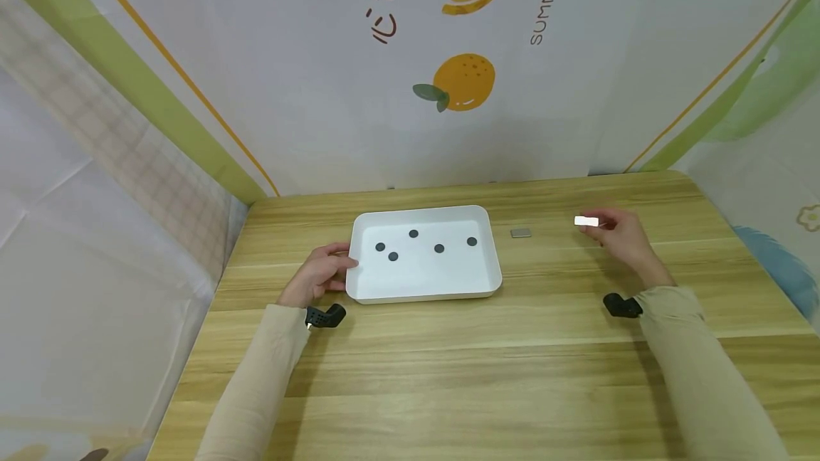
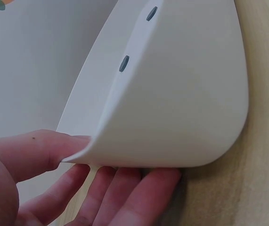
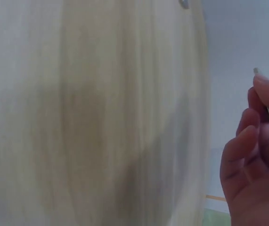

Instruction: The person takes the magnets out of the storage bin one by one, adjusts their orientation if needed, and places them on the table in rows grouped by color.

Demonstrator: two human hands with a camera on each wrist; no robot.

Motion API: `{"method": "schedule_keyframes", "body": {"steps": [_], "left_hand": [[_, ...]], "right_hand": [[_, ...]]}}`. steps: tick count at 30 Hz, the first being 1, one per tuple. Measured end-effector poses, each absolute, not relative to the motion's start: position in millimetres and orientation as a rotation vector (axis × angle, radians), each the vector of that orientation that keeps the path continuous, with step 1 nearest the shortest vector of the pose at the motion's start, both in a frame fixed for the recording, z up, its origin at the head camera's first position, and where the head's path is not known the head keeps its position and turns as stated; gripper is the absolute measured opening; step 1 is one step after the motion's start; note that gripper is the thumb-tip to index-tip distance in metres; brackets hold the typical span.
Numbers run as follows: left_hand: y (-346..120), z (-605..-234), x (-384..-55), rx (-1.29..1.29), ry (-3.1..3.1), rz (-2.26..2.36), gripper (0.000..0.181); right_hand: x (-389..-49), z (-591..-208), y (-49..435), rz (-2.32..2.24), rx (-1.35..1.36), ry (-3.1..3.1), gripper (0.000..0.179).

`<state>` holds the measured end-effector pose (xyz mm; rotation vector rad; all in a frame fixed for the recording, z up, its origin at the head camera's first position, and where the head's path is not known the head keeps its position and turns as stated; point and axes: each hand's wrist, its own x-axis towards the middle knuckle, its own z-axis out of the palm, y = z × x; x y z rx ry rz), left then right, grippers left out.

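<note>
A shallow white tray point(image 1: 423, 277) with rounded corners stands on the wooden table, several dark round discs point(image 1: 438, 248) spread over its floor. My left hand point(image 1: 318, 274) grips the tray's left end; in the left wrist view the thumb point(image 2: 44, 150) lies over the rim and the fingers sit against the outer wall. Off to the right, my right hand point(image 1: 620, 235) pinches a small flat rectangular piece point(image 1: 586, 220) between thumb and fingertips, raised above the table. It shines bright white in the head view; in the right wrist view the fingers mostly hide it.
A small grey rectangular piece point(image 1: 521, 232) lies on the table point(image 1: 435, 375) just right of the tray. Behind the table's far edge hangs a white printed cloth point(image 1: 307, 91). More cloth hangs along the left and right sides. A black device sits at each wrist.
</note>
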<state>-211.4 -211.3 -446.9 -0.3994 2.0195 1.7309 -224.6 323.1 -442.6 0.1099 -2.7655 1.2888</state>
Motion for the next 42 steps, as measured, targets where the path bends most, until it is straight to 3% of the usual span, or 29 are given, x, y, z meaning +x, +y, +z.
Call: {"method": "schedule_keyframes", "body": {"steps": [42], "left_hand": [[-212.0, -449.8, -213.9, -0.420, 2.047, 1.697, 0.059]], "right_hand": [[-236.8, -466.0, 316.4, 1.001, 0.272, -2.932, 0.024]]}}
